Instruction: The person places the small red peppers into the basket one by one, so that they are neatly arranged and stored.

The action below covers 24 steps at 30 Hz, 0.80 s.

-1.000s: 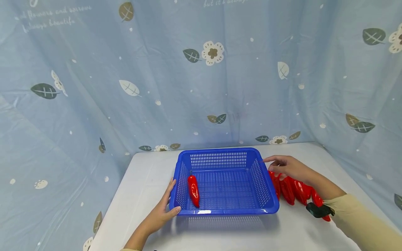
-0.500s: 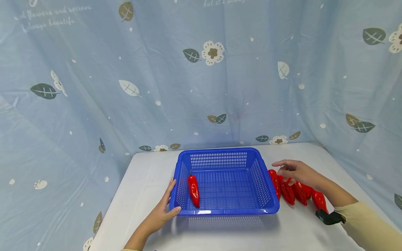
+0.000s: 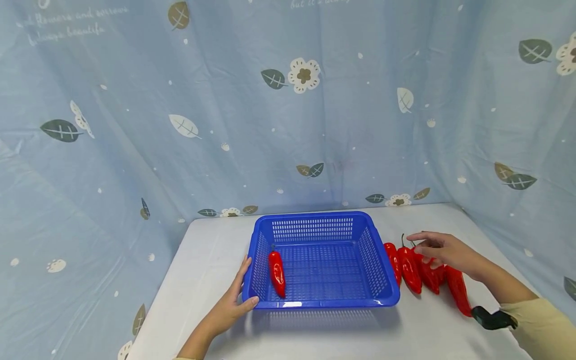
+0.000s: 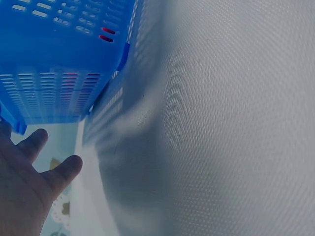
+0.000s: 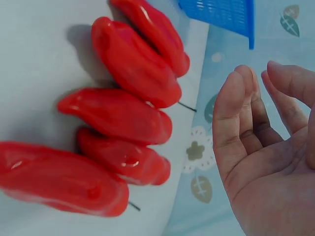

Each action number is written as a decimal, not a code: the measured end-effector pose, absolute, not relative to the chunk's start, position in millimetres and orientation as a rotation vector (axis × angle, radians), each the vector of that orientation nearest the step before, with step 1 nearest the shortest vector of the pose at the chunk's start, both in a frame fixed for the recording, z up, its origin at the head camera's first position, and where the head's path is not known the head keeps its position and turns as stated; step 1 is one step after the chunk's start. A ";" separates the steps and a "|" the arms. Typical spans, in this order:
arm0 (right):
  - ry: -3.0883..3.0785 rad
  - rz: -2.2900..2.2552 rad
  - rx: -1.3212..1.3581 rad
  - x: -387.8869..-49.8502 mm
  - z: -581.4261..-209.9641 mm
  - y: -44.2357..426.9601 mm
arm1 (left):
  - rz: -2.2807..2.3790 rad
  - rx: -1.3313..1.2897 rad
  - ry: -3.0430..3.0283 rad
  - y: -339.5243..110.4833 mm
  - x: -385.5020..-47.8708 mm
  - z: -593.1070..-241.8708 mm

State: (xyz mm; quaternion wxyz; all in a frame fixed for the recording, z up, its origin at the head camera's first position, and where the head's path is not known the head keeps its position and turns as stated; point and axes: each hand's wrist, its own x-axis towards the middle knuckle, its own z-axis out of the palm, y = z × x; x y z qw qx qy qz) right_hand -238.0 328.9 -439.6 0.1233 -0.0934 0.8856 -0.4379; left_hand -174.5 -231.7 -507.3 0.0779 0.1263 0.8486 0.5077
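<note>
A blue plastic basket with slotted walls stands mid-table, holding one red chili pepper near its left side. My left hand rests against the basket's near-left corner, thumb by the front rim and fingers along the left side. In the left wrist view, two fingers of that left hand stretch out straight beneath the rim. Several more red peppers lie in a row right of the basket. Above their stem ends hovers my right hand, fingers loosely bent and holding nothing. The right wrist view shows those peppers apart from the hand.
The white tabletop ends at a pale blue curtain printed with leaves and flowers, which surrounds the back and sides. A dark band sits at the right wrist, close to the nearest pepper's tip.
My right hand has drawn back from the basket's right rim, moving right over the peppers and uncovering more of them. The left hand and the basket have stayed put.
</note>
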 end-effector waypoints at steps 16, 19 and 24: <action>2.597 -1.255 -0.137 -225.3 -450.1 357.8 | 1.525 0.393 2.556 -232.7 -174.4 -509.9; 2.600 -1.254 -0.119 -222.2 -452.1 365.3 | 1.519 0.391 2.563 -232.6 -173.9 -510.2; 2.608 -1.258 -0.096 -218.2 -456.8 376.2 | 1.511 0.380 2.561 -232.9 -175.0 -509.5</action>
